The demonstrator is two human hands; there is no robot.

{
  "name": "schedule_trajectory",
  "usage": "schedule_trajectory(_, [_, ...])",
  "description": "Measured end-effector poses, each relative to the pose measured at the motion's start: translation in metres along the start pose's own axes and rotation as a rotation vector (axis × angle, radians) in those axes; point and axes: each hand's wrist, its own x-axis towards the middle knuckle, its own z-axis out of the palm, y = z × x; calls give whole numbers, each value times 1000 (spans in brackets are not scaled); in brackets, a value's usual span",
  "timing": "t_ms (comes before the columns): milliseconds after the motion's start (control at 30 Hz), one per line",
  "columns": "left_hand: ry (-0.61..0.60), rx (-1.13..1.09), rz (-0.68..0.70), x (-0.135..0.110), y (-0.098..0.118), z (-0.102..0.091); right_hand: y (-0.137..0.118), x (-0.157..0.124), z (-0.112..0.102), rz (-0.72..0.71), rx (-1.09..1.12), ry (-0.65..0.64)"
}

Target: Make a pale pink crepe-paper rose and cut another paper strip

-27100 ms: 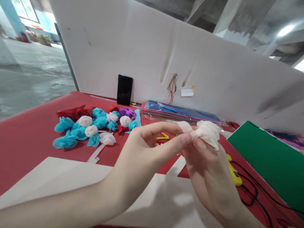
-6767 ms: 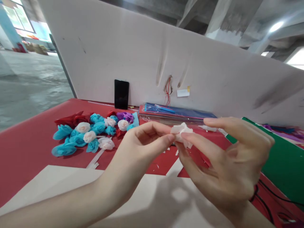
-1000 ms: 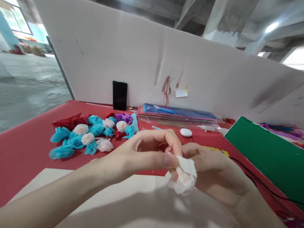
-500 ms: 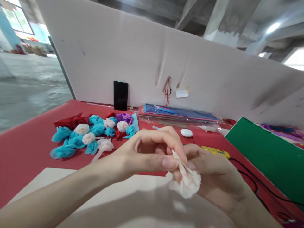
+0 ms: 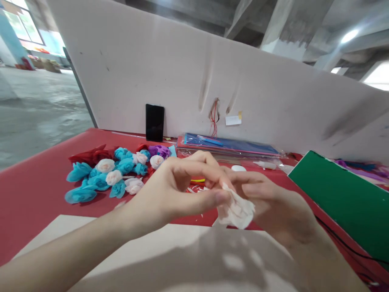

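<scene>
- The left hand point(image 5: 179, 190) pinched a pale crepe-paper flower point(image 5: 238, 215) between its thumb and index finger.
- The right hand point(image 5: 273, 202) was just beside the flower, its fingers curled behind; how firmly it gripped, if at all, could not be told.
- The pale flower was in the air above the front of the red desk point(image 5: 36, 198), near the far edge of a large white sheet point(image 5: 139, 259), its ruffled petals pointing down and to the right.
- Blue, white, red and purple paper flowers point(image 5: 99, 181) lay bunched on the left of the desk.
- Behind them a black phone point(image 5: 154, 123) stood upright against a white panel point(image 5: 127, 69).
- A blue pen point(image 5: 209, 140) rested on a plastic-wrapped stack of sheets point(image 5: 243, 147) along the panel's foot.
- To the right sat a green board point(image 5: 340, 198), with a black cable point(image 5: 343, 240) running alongside.
</scene>
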Motion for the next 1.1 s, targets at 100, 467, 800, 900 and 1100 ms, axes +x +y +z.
schedule_trajectory(100, [139, 166, 57, -2, 0, 3, -3, -4, 0, -124, -300, 105])
schedule_trajectory(467, [310, 232, 82, -6, 0, 12, 4, -7, 25, -410, -685, 472])
schedule_trajectory(800, [411, 205, 17, -10, 4, 14, 14, -9, 32, -640, -837, 670])
schedule_trajectory(900, [386, 3, -50, -10, 2, 13, 13, -13, 28, -804, -913, 775])
schedule_trajectory(1100, [371, -173, -142, -6, 1, 13, 12, -16, 19, -1009, -1207, 733])
